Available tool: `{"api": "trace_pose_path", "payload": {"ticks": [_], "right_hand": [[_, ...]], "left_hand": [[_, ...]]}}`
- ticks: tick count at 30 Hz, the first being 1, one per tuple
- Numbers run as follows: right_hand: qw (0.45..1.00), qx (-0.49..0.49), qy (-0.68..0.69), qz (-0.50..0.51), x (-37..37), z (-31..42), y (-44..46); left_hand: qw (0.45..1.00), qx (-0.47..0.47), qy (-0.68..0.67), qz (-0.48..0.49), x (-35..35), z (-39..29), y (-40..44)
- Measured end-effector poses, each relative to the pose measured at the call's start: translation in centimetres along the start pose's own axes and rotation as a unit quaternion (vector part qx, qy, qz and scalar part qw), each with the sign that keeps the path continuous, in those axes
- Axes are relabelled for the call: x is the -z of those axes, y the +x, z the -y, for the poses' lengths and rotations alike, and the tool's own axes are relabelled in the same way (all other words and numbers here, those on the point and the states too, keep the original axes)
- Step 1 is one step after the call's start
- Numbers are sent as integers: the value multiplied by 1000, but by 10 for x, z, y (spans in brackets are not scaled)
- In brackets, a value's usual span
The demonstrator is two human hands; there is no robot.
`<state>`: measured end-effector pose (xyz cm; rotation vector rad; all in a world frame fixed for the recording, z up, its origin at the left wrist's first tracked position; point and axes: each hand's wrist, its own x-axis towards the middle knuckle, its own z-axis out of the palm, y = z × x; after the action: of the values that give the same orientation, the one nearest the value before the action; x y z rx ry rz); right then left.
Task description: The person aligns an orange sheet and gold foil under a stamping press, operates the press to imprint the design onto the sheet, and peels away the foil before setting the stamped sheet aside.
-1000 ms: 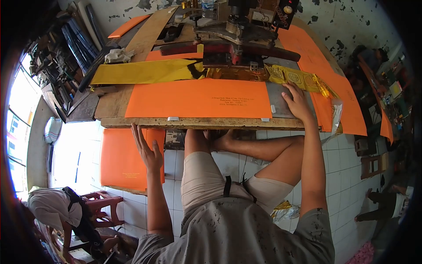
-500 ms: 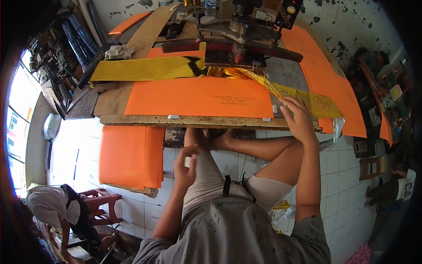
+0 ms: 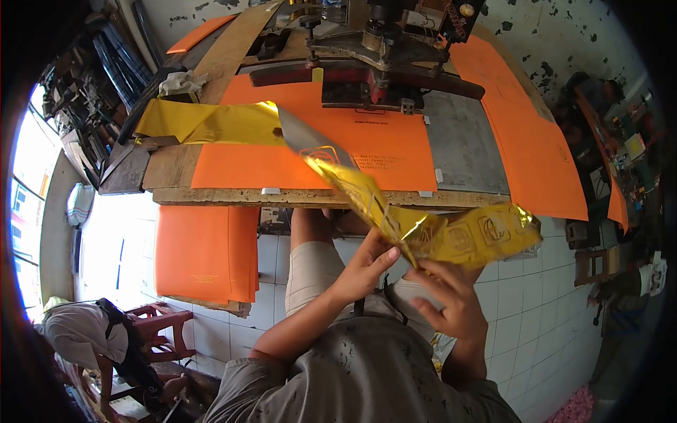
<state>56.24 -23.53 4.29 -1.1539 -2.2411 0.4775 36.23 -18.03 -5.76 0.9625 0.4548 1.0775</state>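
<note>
A long strip of gold foil [image 3: 444,236] with stamped-out emblem outlines runs down from the table toward my lap, twisted and gathered in its middle. My left hand [image 3: 363,271] is closed on the gathered part, thumb against it. Beside it, my right hand [image 3: 451,299] has its fingers spread and the thumb apart, the fingertips at the foil's lower edge. The loose end of the strip hangs out to the right. Beneath the other end, an orange printed sheet [image 3: 240,166] lies on the table under the stamping press [image 3: 381,56].
Orange sheets [image 3: 529,155] lie along the table's right side. A stack of orange sheets [image 3: 204,254] sits lower left of the wooden table edge [image 3: 317,199]. A person [image 3: 84,331] bends near a red stool [image 3: 162,328] at lower left. Cluttered shelves line both sides.
The foil has come away from under the press and down toward my lap. My right hand has drawn back from the table, and my left hand has moved right and taken hold of the foil.
</note>
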Motion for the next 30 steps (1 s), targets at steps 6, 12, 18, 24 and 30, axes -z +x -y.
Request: {"api": "trace_pose_path", "payload": {"ticks": [6, 12, 18, 24, 30], "right_hand": [[997, 43, 64, -5, 19, -19, -12], [975, -72, 138, -161, 24, -34, 22], [944, -173, 270, -83, 34, -59, -7], [923, -129, 317, -176, 47, -57, -34], [930, -194, 214, -229, 53, -68, -46]], "left_hand": [[999, 43, 4, 16, -10, -13, -9], [995, 16, 0, 94, -27, -24, 0], [974, -57, 144, 164, -29, -42, 17], [983, -36, 97, 153, -28, -46, 4], [998, 50, -11, 24, -10, -39, -27]]}}
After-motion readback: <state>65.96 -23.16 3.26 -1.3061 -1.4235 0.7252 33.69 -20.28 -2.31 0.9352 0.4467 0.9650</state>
